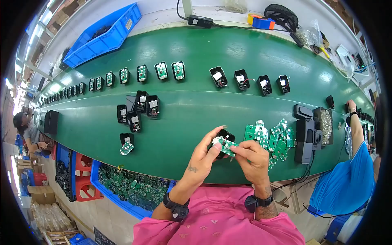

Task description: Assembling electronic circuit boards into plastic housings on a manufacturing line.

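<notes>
Near the front edge of the green bench, my left hand is closed around a small black plastic case, its thumb pressed on a green circuit board. My right hand pinches the right end of that board between thumb and fingertips. Tilted, the board lies across the case opening and covers part of it. Loose green circuit boards are heaped just right of my right hand. To the left stands another black case with a board leaning on it. Behind it several open cases cluster together.
Board-filled cases form a long row at the far left; several open cases stand at centre right. A black desk device adjoins a tray of small parts. A blue bin sits below the bench. A co-worker's arm reaches in at right.
</notes>
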Tool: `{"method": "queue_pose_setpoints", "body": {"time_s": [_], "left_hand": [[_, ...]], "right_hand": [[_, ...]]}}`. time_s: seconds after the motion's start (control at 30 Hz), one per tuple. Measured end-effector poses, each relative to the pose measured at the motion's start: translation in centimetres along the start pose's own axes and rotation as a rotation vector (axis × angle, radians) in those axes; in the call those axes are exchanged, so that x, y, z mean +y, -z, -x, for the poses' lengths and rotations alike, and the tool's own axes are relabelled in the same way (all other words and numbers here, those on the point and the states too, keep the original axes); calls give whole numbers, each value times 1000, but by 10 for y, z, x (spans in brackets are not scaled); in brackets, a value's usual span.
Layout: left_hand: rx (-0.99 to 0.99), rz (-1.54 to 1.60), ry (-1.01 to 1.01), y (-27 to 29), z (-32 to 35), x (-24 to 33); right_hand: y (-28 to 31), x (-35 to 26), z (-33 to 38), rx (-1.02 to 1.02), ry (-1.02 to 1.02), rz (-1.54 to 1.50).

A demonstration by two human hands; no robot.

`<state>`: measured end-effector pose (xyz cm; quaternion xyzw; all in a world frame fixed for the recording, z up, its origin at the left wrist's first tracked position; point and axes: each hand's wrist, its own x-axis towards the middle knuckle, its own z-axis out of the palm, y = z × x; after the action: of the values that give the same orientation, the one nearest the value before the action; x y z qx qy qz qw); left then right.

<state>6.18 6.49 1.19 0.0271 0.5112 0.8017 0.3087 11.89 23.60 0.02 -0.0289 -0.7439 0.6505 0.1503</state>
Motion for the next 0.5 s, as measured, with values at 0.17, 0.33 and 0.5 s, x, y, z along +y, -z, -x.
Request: {"method": "queue_pose_setpoints", "body": {"time_s": [0.17,0.33,0.5], "left_hand": [[14,-145,-23,2,3,-2],[-23,-391,-126,-4,5,-8],[-17,-470,-205,-7,5,-13]], "right_hand": [[0,-2,3,-27,19,24],[-9,-11,-3,-40,30,54],[-21,-9,-6,-65,47,78]]}}
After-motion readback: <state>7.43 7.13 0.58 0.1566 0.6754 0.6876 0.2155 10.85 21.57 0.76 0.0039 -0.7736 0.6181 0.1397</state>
